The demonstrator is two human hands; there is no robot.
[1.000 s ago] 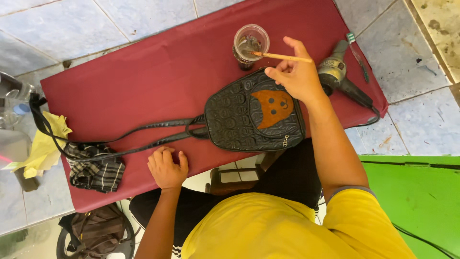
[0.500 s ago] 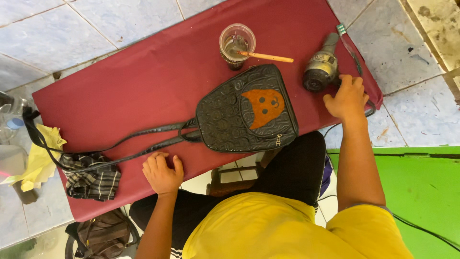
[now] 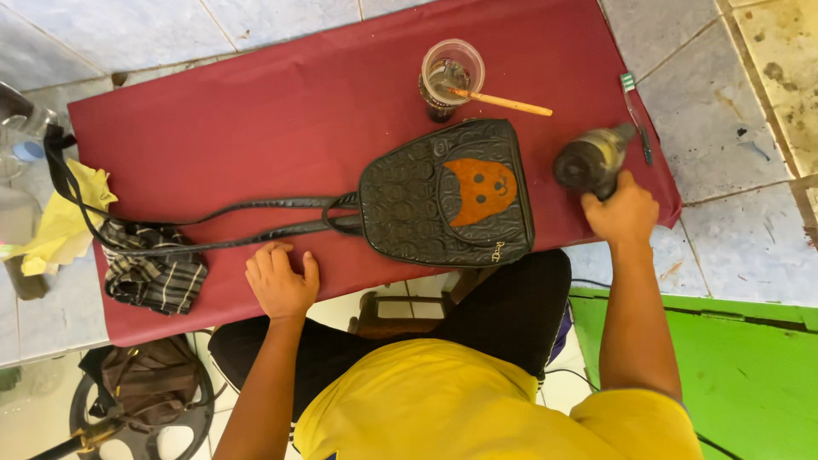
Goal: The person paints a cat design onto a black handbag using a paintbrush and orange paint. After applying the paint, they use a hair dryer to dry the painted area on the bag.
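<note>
Head view shows the right hand [image 3: 629,213] clenched around the handle of a heat gun [image 3: 590,159] at the right end of the desk [image 3: 256,128]. The tool's barrel points left, toward the black handbag [image 3: 443,198], which lies just beside it in the middle. The left hand [image 3: 281,281] rests flat and released on the near edge, close to the bag strap [image 3: 213,230]. A cup [image 3: 449,75] with a brush [image 3: 503,102] stands on the far side of the bag.
</note>
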